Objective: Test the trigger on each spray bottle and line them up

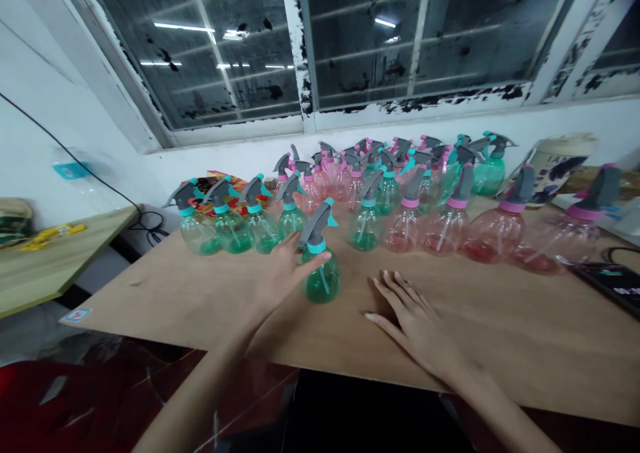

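Observation:
My left hand point(284, 272) is closed round a green spray bottle point(323, 285) with a grey trigger head and a turquoise collar. The bottle stands upright near the middle of the wooden table point(200, 306), its nozzle tilted up to the right. Lying flat on the wood to its right is my right hand point(413, 316), fingers stretched out and holding nothing. Just behind, a single green spray bottle point(364, 232) stands between the two hands. A row of green spray bottles point(234, 230) is on the left, and several pink spray bottles point(445, 230) line the right.
A denser group of pink and green bottles point(355, 186) fills the back by the window wall. At the right are a printed bag point(557, 163) and a dark phone-like device point(607, 283). A second table point(65, 260) with yellow pieces stands left, beside a black cable point(150, 228).

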Available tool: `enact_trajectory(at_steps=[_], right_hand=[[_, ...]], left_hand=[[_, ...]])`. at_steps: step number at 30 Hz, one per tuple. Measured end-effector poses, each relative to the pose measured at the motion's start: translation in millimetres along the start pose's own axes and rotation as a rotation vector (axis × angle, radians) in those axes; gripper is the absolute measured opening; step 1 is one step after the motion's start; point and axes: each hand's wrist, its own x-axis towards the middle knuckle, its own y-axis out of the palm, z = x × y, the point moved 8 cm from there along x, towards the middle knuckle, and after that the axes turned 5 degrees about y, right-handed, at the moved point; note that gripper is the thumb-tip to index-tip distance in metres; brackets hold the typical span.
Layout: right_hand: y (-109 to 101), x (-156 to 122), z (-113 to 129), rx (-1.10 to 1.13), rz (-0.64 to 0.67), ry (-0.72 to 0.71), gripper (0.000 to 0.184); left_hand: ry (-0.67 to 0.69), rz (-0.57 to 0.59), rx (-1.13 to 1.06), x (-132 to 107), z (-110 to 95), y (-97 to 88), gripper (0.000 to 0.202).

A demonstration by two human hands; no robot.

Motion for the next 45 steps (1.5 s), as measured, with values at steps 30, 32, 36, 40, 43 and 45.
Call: enact_trajectory(at_steps=[30, 32, 36, 40, 43, 45], right_hand=[[-45, 101, -39, 0.244, 0.048, 0.306, 0.06], [-47, 111, -37, 0.228, 0.04, 0.327, 0.065], [-51, 127, -36, 0.219, 0.019, 0.372, 0.078], [-51, 137, -35, 0.252, 0.015, 0.404, 0.091], [-49, 144, -31, 0.282, 0.026, 0.415, 0.095], [-47, 149, -29, 0.295, 0.039, 0.421, 0.094]], left_hand=[[0.123, -0.007, 0.149, 106, 27, 25.1, 0.027], [0.127, 0.005, 0.157, 107, 25, 24.8, 0.024], [0.131, 0.027, 0.166, 109, 24, 24.5, 0.024], [0.115, 0.023, 0.17, 106, 25, 23.0, 0.032], [0.079, 0.008, 0.149, 100, 22, 19.8, 0.055], [0.055, -0.003, 0.112, 93, 18, 16.7, 0.062]])
